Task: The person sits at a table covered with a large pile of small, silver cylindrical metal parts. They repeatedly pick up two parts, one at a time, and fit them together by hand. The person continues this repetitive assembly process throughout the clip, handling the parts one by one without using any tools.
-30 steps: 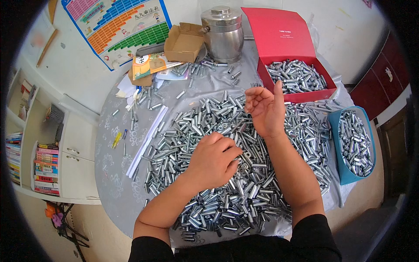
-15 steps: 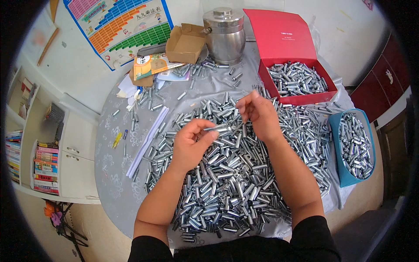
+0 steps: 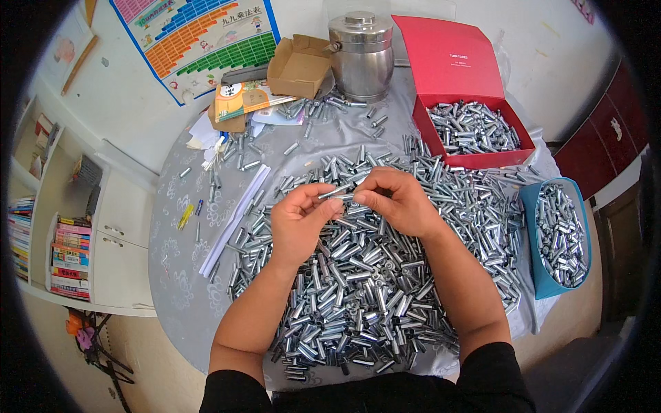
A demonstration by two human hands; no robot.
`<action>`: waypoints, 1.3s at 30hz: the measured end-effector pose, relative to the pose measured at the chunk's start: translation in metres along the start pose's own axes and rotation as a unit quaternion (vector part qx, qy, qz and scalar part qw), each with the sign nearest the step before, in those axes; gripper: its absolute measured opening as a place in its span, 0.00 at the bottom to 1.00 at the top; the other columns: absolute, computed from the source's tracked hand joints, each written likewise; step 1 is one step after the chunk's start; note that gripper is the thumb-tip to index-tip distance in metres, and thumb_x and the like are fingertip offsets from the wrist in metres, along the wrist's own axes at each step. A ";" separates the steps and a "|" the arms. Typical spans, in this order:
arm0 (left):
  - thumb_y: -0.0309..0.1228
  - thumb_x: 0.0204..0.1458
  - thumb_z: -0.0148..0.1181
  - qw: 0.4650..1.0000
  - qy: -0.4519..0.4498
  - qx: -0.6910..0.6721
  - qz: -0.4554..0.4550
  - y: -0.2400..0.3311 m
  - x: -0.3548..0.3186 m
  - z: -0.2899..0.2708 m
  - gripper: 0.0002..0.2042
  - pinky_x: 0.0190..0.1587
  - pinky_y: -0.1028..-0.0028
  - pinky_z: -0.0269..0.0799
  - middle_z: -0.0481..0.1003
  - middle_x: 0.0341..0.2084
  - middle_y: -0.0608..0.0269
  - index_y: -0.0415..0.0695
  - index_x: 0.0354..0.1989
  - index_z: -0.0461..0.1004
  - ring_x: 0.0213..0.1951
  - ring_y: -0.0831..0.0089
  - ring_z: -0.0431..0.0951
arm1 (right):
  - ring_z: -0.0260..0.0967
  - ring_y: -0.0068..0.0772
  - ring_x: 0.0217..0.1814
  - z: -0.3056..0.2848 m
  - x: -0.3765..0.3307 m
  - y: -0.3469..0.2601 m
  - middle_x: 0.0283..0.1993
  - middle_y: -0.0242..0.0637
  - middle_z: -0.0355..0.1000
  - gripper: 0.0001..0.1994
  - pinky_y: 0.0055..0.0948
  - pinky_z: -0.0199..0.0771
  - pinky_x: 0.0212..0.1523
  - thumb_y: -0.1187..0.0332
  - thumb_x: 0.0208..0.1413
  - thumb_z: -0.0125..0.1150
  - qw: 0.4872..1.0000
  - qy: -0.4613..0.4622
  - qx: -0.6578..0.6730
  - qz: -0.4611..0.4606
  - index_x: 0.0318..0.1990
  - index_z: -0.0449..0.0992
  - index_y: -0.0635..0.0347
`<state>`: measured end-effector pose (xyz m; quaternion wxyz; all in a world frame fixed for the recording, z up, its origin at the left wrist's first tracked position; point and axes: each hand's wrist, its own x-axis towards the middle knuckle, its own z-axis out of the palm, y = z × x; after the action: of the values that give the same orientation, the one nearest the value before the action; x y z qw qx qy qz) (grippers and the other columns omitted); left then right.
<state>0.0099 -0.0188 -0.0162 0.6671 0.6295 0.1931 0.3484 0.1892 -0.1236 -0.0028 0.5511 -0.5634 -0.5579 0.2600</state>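
Observation:
My left hand (image 3: 303, 213) is closed in a pinch on a thin silver bolt (image 3: 333, 192), which slants up toward my right hand. My right hand (image 3: 396, 198) meets it from the other side, thumb and fingers pinched together at the bolt's far end. Whatever lies between the right fingertips is too small and covered to make out. Both hands hover over a broad heap of shiny metal sleeves and bolts (image 3: 358, 289) spread across the table.
At the back right stands an open red box (image 3: 475, 161) full of metal pieces. A blue bin (image 3: 533, 227) of similar pieces is at the right edge. A steel canister (image 3: 361, 62), a cardboard box (image 3: 292, 69) and a white paper strip (image 3: 234, 224) lie around the grey tablecloth (image 3: 175, 241).
My right hand has come down and left from above the heap to meet the left hand's fingertips. The left hand has stayed nearly in place with the bolt. The whole view has shifted slightly.

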 end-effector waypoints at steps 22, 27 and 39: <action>0.28 0.56 0.63 0.996 0.071 -0.038 -0.032 0.002 -0.002 0.005 0.09 0.30 0.78 0.77 0.80 0.28 0.57 0.34 0.38 0.78 0.26 0.76 0.79 | 0.68 0.24 0.29 0.003 -0.003 -0.006 0.29 0.34 0.71 0.08 0.25 0.68 0.30 0.72 0.50 0.70 0.997 0.028 -0.066 -0.030 0.37 0.79 0.63; 0.31 0.56 0.63 0.997 0.067 -0.035 -0.034 0.000 -0.002 0.002 0.10 0.25 0.78 0.73 0.79 0.25 0.57 0.35 0.33 0.76 0.22 0.77 0.76 | 0.69 0.27 0.29 0.008 -0.003 -0.011 0.29 0.35 0.71 0.10 0.25 0.69 0.31 0.73 0.49 0.70 0.996 0.034 -0.066 -0.043 0.39 0.79 0.61; 0.30 0.56 0.62 0.997 0.069 -0.041 -0.014 -0.001 0.000 0.000 0.09 0.23 0.77 0.72 0.78 0.24 0.57 0.36 0.32 0.75 0.22 0.76 0.75 | 0.63 0.16 0.31 0.005 -0.004 0.008 0.30 0.27 0.70 0.08 0.20 0.66 0.32 0.70 0.55 0.66 0.998 -0.016 0.043 0.049 0.41 0.78 0.63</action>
<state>0.0099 -0.0189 -0.0168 0.6824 0.5734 0.2329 0.3890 0.1866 -0.1234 -0.0124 0.5527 -0.5617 -0.5266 0.3190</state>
